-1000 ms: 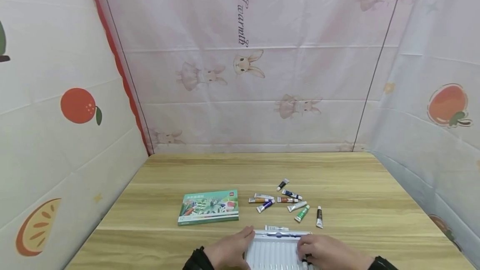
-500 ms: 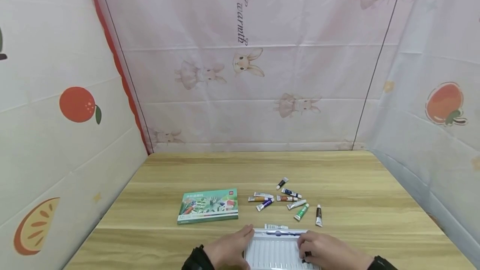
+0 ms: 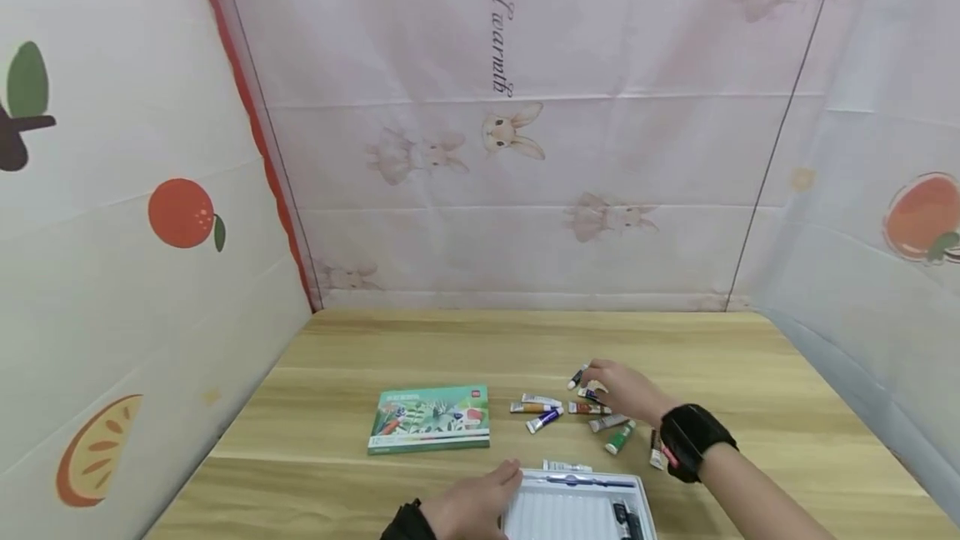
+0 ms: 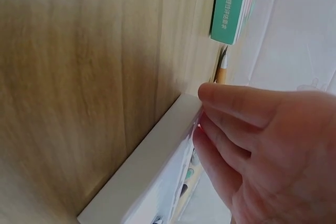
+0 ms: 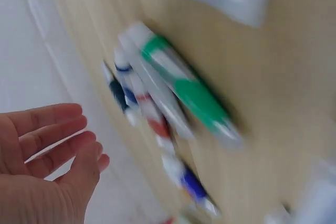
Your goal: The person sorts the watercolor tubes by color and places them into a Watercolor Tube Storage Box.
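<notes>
A white ridged plastic tray [image 3: 558,515] lies at the front edge of the head view. A thin dark-blue paintbrush [image 3: 577,480] fills its back slot, and two dark paint tubes [image 3: 628,521] lie in its right part. My left hand [image 3: 474,500] rests against the tray's left back corner, fingers nearly straight in the left wrist view. My right hand [image 3: 621,386] reaches over the back of the loose tubes, fingers loosely bent and holding nothing. Right by its fingertips are a black tube [image 3: 576,378] and a dark-blue tube [image 3: 589,395], the latter partly hidden.
A green illustrated box [image 3: 430,419] lies left of the tubes. Several other paint tubes are scattered in the middle, among them a green one [image 3: 620,437] and a purple one [image 3: 544,420]. A pale tube [image 3: 566,466] lies just behind the tray.
My right hand has let go of a dark tube in the tray's right part and moved back to the loose tubes. My left hand stays at the tray's corner.
</notes>
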A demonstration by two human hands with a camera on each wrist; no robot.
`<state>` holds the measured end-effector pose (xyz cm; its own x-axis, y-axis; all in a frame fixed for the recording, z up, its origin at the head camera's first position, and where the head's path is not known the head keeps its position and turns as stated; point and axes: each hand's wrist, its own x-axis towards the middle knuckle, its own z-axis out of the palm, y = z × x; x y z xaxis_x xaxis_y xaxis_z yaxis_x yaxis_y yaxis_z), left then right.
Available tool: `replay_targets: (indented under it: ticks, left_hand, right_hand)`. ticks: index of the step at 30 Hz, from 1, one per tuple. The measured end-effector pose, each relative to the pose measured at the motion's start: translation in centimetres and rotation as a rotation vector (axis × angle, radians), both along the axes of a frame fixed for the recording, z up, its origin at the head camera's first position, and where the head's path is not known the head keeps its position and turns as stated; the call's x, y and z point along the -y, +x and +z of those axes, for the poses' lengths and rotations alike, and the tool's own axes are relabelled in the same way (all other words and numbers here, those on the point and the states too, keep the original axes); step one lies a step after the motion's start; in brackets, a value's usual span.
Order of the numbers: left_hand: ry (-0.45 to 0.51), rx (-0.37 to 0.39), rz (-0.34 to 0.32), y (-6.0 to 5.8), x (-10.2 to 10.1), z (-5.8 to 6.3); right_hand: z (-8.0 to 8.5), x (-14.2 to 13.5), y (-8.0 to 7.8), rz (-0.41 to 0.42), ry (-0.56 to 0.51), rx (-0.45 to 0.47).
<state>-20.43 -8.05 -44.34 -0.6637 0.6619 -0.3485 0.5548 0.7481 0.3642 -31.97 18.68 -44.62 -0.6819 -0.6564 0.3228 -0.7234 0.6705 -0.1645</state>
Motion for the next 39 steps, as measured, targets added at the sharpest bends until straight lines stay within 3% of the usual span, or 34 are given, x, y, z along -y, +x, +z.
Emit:
replay_targets:
  ticks: [5, 9, 14, 21, 28, 32, 39]
  left_hand:
    - [-0.005, 0.013, -0.020, -0.4, 0.2, -0.6]
    - [-0.028, -0.030, -0.073, -1.0, 0.5, -1.3]
    - [-0.021, -0.020, -0.090, -1.0, 0.2, -1.9]
    - [-0.026, -0.087, -0.104, -0.4, 0.4, -0.5]
    - [-0.040, -0.013, -0.044, -0.8, 0.5, -1.1]
    - [-0.014, 0.034, 0.015, -0.7, 0.3, -0.7]
    - [-0.027, 0.018, 0.008, -1.3, 0.2, -2.0]
  right_hand:
    - [-0.9, 0.8, -3.5, -0.013, 0.049, 0.012]
    - [-1.7, 1.3, -5.4, -0.032, 0.108, 0.020]
    - [-2.6, 1.0, -5.9, -0.009, 0.167, 0.038]
    - [-2.9, 1.0, -6.5, 0.067, 0.147, -0.016]
    - [-2.3, 0.9, -5.6, 0.124, 0.126, -0.064]
    - [-1.5, 1.1, -4.5, 0.152, 0.156, -0.100]
    - [-0.5, 1.8, -1.7, 0.190, 0.180, -0.097]
